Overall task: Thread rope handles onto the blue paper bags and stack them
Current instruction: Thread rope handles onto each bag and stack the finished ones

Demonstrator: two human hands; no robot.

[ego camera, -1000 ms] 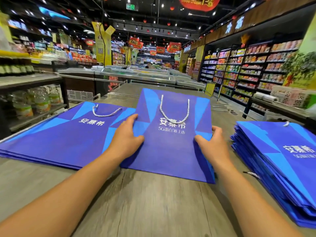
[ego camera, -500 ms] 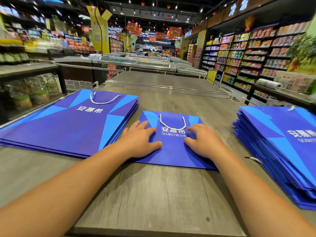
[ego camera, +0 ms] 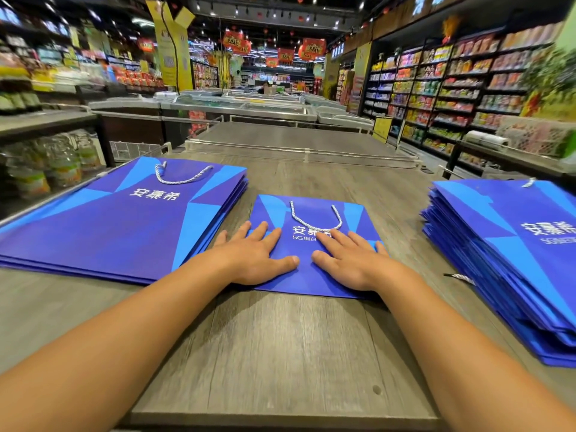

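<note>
- The grey wood-grain tabletop (ego camera: pixel 280 353) fills the near ground, and both bare forearms reach forward across it from the lower corners.
- The left hand (ego camera: pixel 252 260) lies palm-down with its fingers straight and spread, resting on the left part of a flat blue paper bag with white lettering (ego camera: pixel 311 275); its outer fingers reach past the bag's left edge.
- The right hand (ego camera: pixel 352 263) lies the same way on the bag's right part — fingers straight, thumb pointing inward, nothing pinched. The two thumbs are near each other but apart.
- The flat bag lies in the middle of the table, its open end pointing away, and a white twisted rope handle (ego camera: pixel 314 218) lies looped on its upper face, touching the right hand's fingertips.
- Just left of it sits a stack of larger flat blue bags (ego camera: pixel 109 226), the top one carrying its own white rope loop (ego camera: pixel 180 176).
- Well apart on the right lies a taller pile of blue paper bags (ego camera: pixel 514 269), with a rope end (ego camera: pixel 461 277) sticking out of its side.
- Beyond the table — grey chest freezers (ego camera: pixel 243 109), then stocked supermarket shelves (ego camera: pixel 452 88) along the right.
</note>
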